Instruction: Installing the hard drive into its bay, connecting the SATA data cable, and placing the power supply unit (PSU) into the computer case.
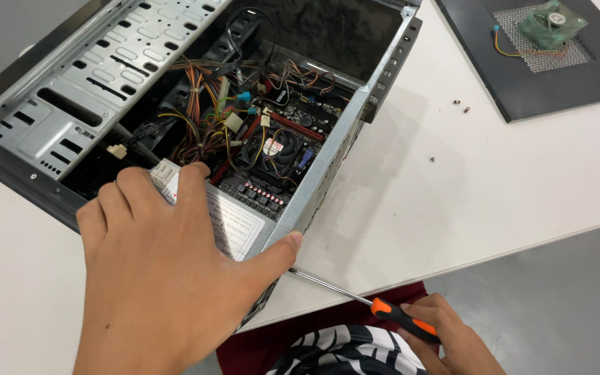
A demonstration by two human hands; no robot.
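left hand (pixel 157 278): fingers spread flat on PSU (pixel 234 226), near corner of case (pixel 355 118)
right hand (pixel 446 333): clamped on screwdriver (pixel 383 309), tip at case edge

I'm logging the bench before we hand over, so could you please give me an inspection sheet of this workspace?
Surface: white table, dusty, with smudges beside the case.
Job's things: open computer case lying on the table, side off; power supply with a white label at the near end; motherboard with a black cooler fan inside.
Clutter: small loose screws; black side panel at the far right with a green fan lying on it.
Grippers: left hand rests flat on the power supply; right hand grips an orange-and-black screwdriver, its tip at the case's near edge.
Cables: tangled coloured wire bundle inside the case.
Surroundings: grey floor.
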